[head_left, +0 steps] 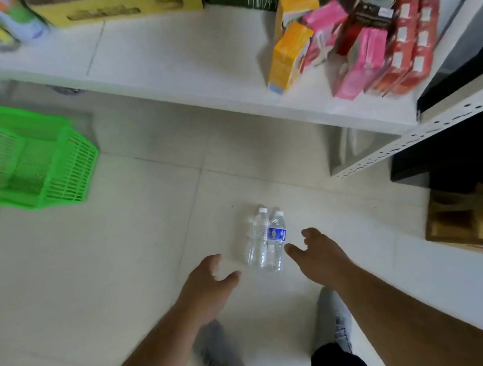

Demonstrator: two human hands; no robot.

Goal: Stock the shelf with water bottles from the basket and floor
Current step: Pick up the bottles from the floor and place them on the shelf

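Bottles [266,240] are standing together on the floor [122,256], long axes upright, between both hands; right hand [317,252] is hovering nearer than left hand [209,279], fingers apart, gripping nothing.

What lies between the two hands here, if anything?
In the head view, two water bottles stand side by side on the floor between the open left hand and right hand; neither touches them.

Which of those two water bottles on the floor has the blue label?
The bottle on the right, nearest the right hand. It wears a blue label around its middle; the bottle on the left touching it looks plain and clear.
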